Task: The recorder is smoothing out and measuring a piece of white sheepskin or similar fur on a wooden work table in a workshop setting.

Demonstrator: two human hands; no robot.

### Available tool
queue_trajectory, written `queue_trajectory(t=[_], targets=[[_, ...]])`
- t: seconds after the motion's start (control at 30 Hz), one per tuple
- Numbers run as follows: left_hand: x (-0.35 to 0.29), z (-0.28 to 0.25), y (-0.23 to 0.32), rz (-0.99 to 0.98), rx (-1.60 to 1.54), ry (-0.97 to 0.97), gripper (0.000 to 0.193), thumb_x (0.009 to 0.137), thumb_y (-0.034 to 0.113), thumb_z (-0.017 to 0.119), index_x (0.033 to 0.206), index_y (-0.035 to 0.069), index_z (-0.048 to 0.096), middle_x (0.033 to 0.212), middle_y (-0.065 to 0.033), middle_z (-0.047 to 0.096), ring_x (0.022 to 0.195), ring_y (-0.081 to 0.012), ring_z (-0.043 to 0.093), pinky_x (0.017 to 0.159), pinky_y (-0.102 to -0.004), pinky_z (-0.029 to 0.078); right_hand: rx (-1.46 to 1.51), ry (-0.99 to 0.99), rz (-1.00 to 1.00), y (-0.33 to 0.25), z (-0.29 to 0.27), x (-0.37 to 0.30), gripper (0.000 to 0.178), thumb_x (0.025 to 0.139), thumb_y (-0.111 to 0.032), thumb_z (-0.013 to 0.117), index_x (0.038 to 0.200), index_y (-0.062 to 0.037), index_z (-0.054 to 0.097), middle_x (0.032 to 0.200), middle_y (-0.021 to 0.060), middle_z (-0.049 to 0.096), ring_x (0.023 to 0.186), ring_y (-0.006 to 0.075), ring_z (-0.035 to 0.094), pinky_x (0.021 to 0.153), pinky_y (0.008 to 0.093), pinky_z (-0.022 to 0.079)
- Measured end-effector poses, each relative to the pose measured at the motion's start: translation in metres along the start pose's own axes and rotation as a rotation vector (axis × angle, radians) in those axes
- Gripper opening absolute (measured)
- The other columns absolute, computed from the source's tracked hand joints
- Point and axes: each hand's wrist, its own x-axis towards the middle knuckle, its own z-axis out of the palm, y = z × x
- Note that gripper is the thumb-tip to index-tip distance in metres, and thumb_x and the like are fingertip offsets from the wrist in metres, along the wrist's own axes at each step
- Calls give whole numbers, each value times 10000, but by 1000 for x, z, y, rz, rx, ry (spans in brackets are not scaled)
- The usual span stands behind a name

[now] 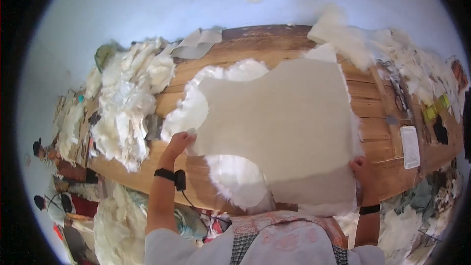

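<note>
Left hand and right hand grip the sheepskin (leather side up).

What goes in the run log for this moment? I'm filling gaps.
left hand: grips pelt's left edge | right hand: grips right edge | pelt: flat, skin side up, on wooden table

Hide: beige-tan flesh side, white fur fringe at edges. Bench: warm brown wood planks, darker worn strip at the far edge. Fleece pile: cream-white. Wristbands: black. Flat tray: white. Wall: pale blue-white. Apron: pink floral over black-white check.
</note>
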Motion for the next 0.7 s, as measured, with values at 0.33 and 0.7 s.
queue_trajectory(t=[0.33,0.7], targets=[[7,-10,-17,-67,-99,-86,435,840,426,665,792,-6,651,713,-14,585,662,-108,504,593,-281,430,-19,-8,29,-16,-4,-15,301,840,-318,639,795,-24,595,678,42,545,661,144,521,623,333,435],[21,-21,14,-112,124,-90,294,850,306,653,788,18,645,657,2,576,562,-96,504,505,-261,393,1107,-291,-52,-61,-24,6,214,904,-247,603,1023,-70,625,801,6,626,668,91,580,563,219,462]])
